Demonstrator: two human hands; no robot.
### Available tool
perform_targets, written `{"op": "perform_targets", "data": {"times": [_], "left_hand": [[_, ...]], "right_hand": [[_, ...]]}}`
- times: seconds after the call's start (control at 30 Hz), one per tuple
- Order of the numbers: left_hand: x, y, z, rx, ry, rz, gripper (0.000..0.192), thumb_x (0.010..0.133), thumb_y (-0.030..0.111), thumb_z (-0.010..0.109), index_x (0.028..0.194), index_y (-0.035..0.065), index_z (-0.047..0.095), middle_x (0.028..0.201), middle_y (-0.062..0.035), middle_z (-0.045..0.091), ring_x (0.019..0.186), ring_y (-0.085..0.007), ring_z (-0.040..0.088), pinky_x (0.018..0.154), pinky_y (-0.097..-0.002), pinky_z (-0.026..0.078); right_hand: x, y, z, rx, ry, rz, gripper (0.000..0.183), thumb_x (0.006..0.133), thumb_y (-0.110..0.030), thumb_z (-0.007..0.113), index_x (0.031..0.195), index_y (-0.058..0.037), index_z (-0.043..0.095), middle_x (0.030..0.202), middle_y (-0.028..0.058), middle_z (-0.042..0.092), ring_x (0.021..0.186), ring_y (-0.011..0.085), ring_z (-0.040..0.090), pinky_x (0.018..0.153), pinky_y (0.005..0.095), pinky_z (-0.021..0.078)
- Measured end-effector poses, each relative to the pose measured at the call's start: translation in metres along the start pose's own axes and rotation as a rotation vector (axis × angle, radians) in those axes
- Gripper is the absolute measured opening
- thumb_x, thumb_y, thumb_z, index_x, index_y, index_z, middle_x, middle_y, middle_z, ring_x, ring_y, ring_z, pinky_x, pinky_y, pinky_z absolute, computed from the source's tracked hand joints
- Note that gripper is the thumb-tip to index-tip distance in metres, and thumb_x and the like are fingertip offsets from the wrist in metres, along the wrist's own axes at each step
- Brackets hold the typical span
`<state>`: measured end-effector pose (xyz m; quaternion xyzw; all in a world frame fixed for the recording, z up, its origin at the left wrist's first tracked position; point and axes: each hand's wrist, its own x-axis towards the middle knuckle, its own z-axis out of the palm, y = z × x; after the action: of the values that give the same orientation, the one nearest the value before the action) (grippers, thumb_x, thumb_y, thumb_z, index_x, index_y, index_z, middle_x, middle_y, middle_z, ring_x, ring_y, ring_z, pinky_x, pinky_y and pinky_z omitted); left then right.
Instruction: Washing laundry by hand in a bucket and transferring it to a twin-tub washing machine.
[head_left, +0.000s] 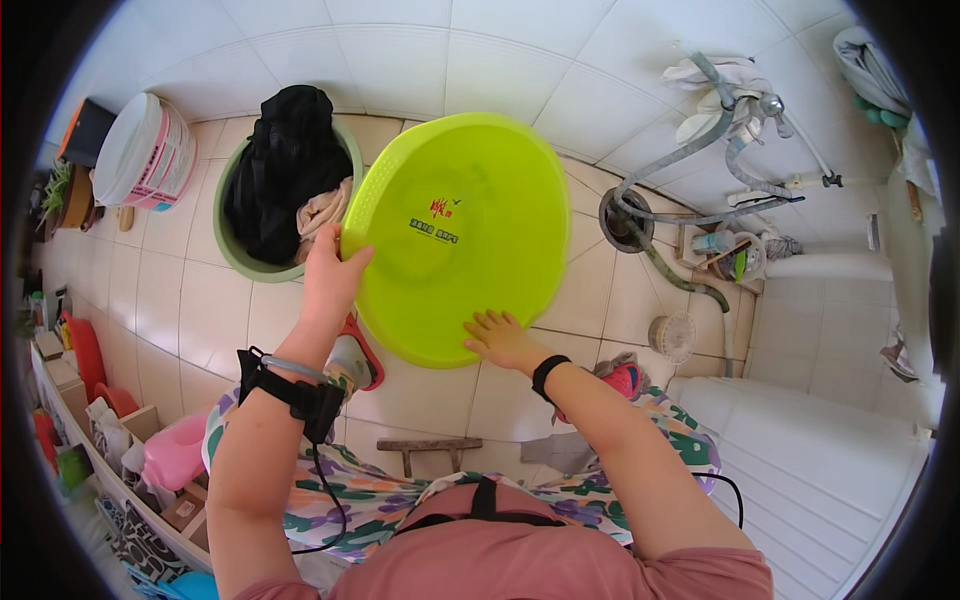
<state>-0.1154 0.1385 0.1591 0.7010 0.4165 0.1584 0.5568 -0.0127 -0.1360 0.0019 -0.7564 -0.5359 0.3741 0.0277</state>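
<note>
A large lime-green plastic basin with printing on its bottom lies before me on the tiled floor, or just above it; which cannot be told. My left hand grips its left rim, the thumb inside and the fingers largely hidden behind the edge. At the near right rim rests my right hand, its fingers spread over the inside of the wall. Left of this basin stands a duller green tub holding black cloth and a pale pink cloth.
A white bucket stands at the far left. Grey hoses run from a wall tap toward a floor drain. A white ribbed panel is at lower right, a crate of bottles and boxes at lower left.
</note>
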Motion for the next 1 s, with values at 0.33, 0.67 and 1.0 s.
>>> {"op": "perform_targets", "data": {"times": [0.33, 0.67, 1.0], "left_hand": [[0.002, 0.031, 0.011, 0.304, -0.046, 0.100, 0.037, 0.083, 0.009, 0.064, 0.113, -0.0011, 0.045, 0.094, -0.0200, 0.061, 0.084, -0.0325, 0.062, 0.075, -0.0364, 0.048], [0.001, 0.039, 0.014, 0.344, -0.068, 0.118, 0.037, 0.082, 0.010, 0.064, 0.112, 0.0006, 0.044, 0.093, -0.0214, 0.061, 0.085, -0.0359, 0.062, 0.073, -0.0387, 0.048], [0.004, 0.024, 0.005, 0.297, -0.023, 0.128, 0.036, 0.080, 0.010, 0.066, 0.109, -0.0011, 0.049, 0.085, -0.0172, 0.062, 0.077, -0.0292, 0.062, 0.070, -0.0352, 0.048]], "right_hand": [[0.081, 0.100, -0.031, -0.561, 0.124, 0.215, 0.068, 0.088, -0.048, 0.051, 0.142, -0.0105, 0.037, 0.152, 0.0151, 0.023, 0.142, 0.0349, 0.015, 0.114, 0.0511, 0.0103], [0.099, -0.031, -0.008, 0.378, -0.298, 0.081, 0.083, 0.091, -0.060, 0.032, 0.149, -0.0042, 0.012, 0.154, 0.0233, 0.007, 0.143, 0.0371, 0.005, 0.114, 0.0503, 0.0086], [-0.004, 0.044, -0.015, -0.323, 0.006, -0.151, 0.084, 0.073, -0.032, 0.074, 0.138, 0.0018, 0.033, 0.144, 0.0237, 0.033, 0.134, 0.0375, 0.031, 0.112, 0.0471, 0.0235]]}}
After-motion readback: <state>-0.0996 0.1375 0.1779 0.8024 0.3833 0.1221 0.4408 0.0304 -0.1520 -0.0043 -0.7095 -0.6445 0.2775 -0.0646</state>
